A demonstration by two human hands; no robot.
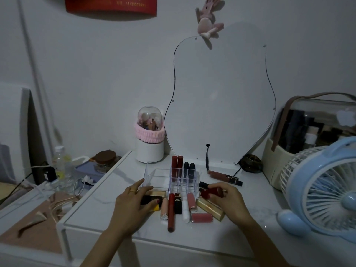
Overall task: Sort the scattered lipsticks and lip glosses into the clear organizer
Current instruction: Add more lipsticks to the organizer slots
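The clear organizer [161, 177] stands mid-table, with two red tubes [177, 164] and two dark lipsticks [188, 167] upright in its back slots. In front of it lie several scattered items: a long red lip gloss [171, 212], a black lipstick [178, 204], pink glosses [201, 217] and gold cases [211, 208]. My left hand [133, 201] rests with fingers spread on a black and gold lipstick [152, 198]. My right hand [225, 198] grips a dark red lipstick [211, 192] just right of the organizer. A brown gloss [224, 175] lies further back.
A curvy mirror [221, 97] leans on the wall behind. A white brush holder with a pink band [149, 139] stands at back left. A blue fan [319, 189] and a cosmetics case [312, 132] crowd the right side. The table's front edge is near my wrists.
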